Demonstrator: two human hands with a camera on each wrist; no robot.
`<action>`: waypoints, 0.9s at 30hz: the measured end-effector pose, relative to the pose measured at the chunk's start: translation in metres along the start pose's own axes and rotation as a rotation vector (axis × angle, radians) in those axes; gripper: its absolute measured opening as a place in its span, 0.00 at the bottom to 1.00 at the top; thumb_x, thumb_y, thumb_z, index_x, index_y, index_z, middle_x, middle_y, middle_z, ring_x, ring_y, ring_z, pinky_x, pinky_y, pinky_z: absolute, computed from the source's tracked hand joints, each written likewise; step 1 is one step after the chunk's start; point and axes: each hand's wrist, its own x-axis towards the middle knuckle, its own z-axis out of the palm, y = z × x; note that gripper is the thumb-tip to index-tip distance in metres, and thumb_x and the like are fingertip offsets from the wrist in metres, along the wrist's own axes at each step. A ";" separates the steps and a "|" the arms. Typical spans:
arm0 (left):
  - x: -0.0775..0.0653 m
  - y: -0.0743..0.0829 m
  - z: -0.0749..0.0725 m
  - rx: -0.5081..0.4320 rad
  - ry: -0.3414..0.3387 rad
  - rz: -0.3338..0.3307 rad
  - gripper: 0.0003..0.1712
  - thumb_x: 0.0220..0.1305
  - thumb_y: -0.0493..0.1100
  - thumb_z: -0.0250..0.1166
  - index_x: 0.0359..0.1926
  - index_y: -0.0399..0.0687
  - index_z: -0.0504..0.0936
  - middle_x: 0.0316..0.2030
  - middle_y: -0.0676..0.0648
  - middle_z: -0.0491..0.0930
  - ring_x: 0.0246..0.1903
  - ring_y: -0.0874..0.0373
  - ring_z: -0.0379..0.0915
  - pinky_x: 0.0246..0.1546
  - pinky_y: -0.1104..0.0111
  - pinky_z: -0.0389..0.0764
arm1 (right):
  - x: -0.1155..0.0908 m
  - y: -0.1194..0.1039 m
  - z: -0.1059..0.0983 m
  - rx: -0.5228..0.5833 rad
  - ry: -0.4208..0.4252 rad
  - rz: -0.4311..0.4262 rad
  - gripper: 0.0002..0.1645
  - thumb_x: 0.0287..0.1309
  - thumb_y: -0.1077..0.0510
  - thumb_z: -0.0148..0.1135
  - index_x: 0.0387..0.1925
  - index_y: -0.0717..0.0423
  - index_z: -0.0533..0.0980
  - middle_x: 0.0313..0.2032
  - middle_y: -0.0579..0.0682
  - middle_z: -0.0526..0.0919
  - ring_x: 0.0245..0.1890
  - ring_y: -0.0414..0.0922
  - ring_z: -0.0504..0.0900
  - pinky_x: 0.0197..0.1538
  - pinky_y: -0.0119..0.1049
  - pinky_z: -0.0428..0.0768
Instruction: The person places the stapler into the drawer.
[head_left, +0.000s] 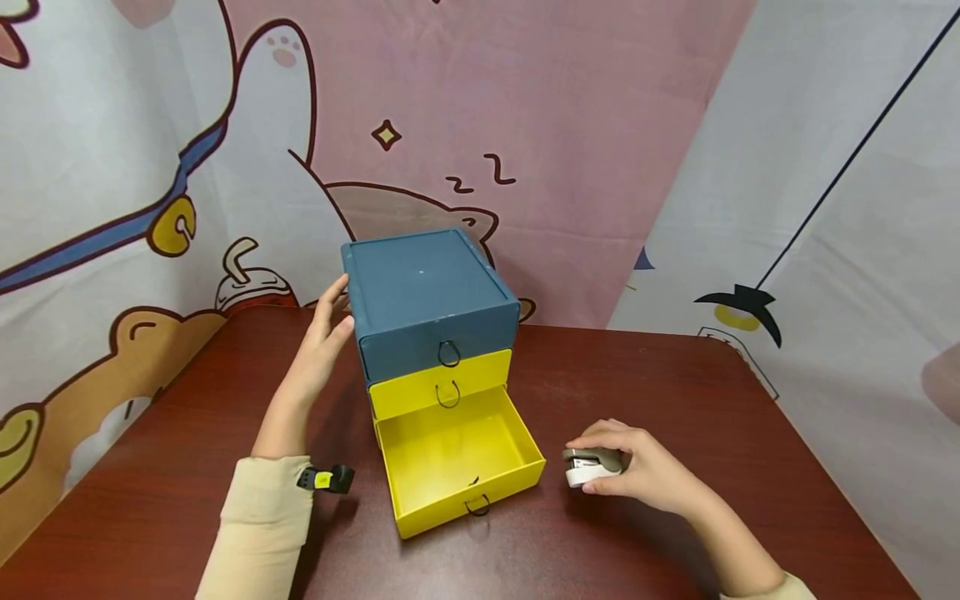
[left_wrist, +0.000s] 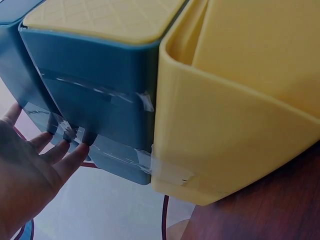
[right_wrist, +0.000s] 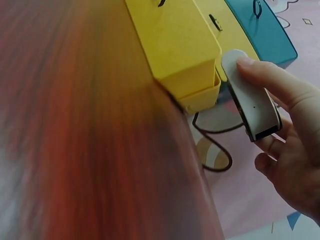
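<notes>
A small grey-and-white stapler is gripped between the thumb and fingers of my right hand, just right of the pulled-out drawer. The right wrist view shows the white underside of the stapler with the thumb on it. My left hand rests on the left side of a drawer unit. In the left wrist view its spread fingertips touch the blue side, over clear tape. The unit has a blue top, a yellow middle drawer pushed in, and a yellow bottom drawer standing out with nothing inside.
The dark red wooden table carries the unit near its middle. Black loop handles stick out from the drawer fronts. Behind hangs a printed cloth with cartoon animals. A black strap device sits on the left wrist.
</notes>
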 end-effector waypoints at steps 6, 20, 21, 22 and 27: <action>0.000 -0.001 0.000 0.002 0.002 0.006 0.36 0.72 0.48 0.48 0.76 0.56 0.45 0.70 0.41 0.50 0.68 0.45 0.45 0.63 0.44 0.49 | 0.021 -0.020 0.009 -0.015 0.061 -0.040 0.26 0.43 0.64 0.76 0.49 0.55 0.81 0.43 0.48 0.80 0.41 0.43 0.75 0.35 0.34 0.77; 0.000 -0.001 0.000 0.008 0.003 0.008 0.37 0.71 0.49 0.49 0.76 0.55 0.45 0.70 0.41 0.49 0.68 0.44 0.44 0.63 0.43 0.49 | 0.062 -0.052 0.030 0.001 0.093 -0.056 0.25 0.43 0.68 0.75 0.48 0.64 0.81 0.41 0.53 0.81 0.41 0.47 0.74 0.33 0.35 0.77; 0.000 0.000 0.000 0.007 0.002 0.008 0.37 0.71 0.50 0.49 0.76 0.55 0.45 0.70 0.41 0.49 0.68 0.44 0.44 0.63 0.43 0.49 | 0.065 -0.048 0.033 0.002 0.091 -0.055 0.25 0.43 0.67 0.75 0.48 0.64 0.81 0.42 0.53 0.81 0.41 0.47 0.74 0.33 0.35 0.77; 0.000 0.000 0.000 0.006 0.002 0.008 0.37 0.71 0.50 0.49 0.76 0.55 0.45 0.70 0.41 0.49 0.68 0.44 0.44 0.63 0.43 0.49 | 0.067 -0.044 0.036 0.003 0.088 -0.048 0.26 0.43 0.67 0.75 0.48 0.64 0.81 0.42 0.52 0.81 0.41 0.47 0.74 0.33 0.35 0.77; 0.001 -0.001 0.000 0.002 0.004 0.010 0.37 0.71 0.50 0.49 0.76 0.55 0.46 0.70 0.40 0.50 0.68 0.45 0.45 0.63 0.43 0.50 | 0.079 -0.030 0.049 0.009 0.057 0.001 0.27 0.45 0.59 0.76 0.50 0.57 0.81 0.45 0.48 0.80 0.44 0.46 0.73 0.36 0.35 0.78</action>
